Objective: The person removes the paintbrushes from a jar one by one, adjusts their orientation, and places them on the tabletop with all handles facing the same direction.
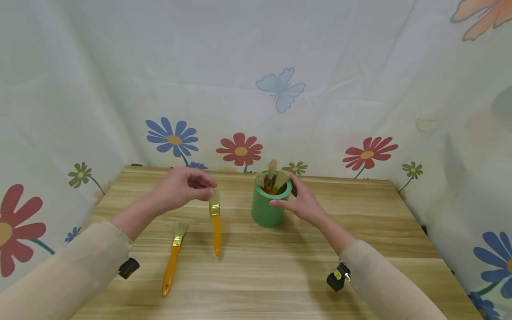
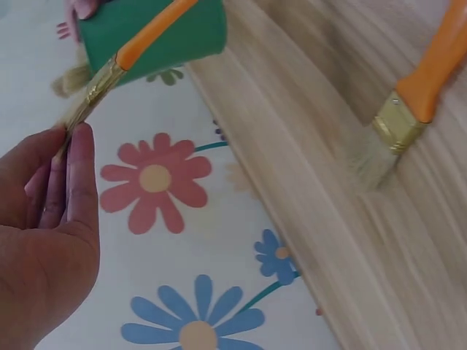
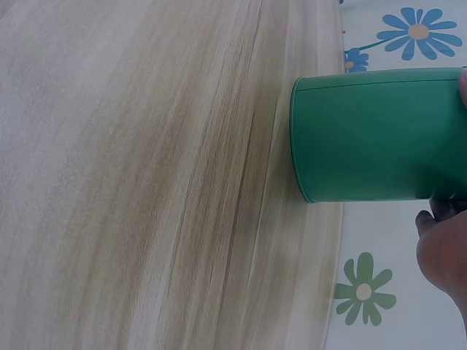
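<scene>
My left hand pinches a paintbrush by its bristle end, with the orange handle pointing down above the table. In the left wrist view the bristle tips sit between thumb and fingers. A green cylindrical cup stands upright to the right of that brush. Around its upper right side curls my right hand, thumb on the front near the rim and fingers partly hidden behind. Several paintbrushes stand in the cup, bristles up. Another orange-handled paintbrush lies on the table below my left forearm.
The wood-grain table ends at the back against a pale curtain printed with flowers and a butterfly. The curtain also hangs along both sides. A small black device is at the right wrist, another at the left.
</scene>
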The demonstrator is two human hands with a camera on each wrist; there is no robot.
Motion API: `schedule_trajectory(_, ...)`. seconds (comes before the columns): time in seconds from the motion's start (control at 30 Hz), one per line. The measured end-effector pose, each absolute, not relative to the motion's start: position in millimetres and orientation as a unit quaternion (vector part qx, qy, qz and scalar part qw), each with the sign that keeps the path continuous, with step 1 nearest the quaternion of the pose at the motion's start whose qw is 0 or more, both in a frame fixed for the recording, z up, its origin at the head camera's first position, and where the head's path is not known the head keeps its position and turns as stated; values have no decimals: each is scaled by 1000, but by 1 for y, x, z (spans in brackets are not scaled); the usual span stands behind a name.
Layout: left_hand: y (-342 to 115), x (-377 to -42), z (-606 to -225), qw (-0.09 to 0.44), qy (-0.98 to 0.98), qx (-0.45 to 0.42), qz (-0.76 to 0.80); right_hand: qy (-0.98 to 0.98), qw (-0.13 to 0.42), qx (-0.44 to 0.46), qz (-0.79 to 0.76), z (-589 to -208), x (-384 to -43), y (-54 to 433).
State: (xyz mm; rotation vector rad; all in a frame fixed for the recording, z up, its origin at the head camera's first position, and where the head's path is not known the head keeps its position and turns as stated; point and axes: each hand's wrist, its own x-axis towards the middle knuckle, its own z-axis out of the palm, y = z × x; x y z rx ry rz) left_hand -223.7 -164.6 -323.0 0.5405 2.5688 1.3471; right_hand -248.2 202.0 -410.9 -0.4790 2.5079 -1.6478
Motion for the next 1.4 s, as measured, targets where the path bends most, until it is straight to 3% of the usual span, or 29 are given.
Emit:
schedule_trajectory(0.5, -184, -234, -372, 148, 864, 199, 437, 826, 52, -154, -540, -412, -250, 202)
schedule_trajectory(1.4, -188, -238, -442, 84, 910, 203, 352, 826, 47, -159, -538, -415, -249, 200)
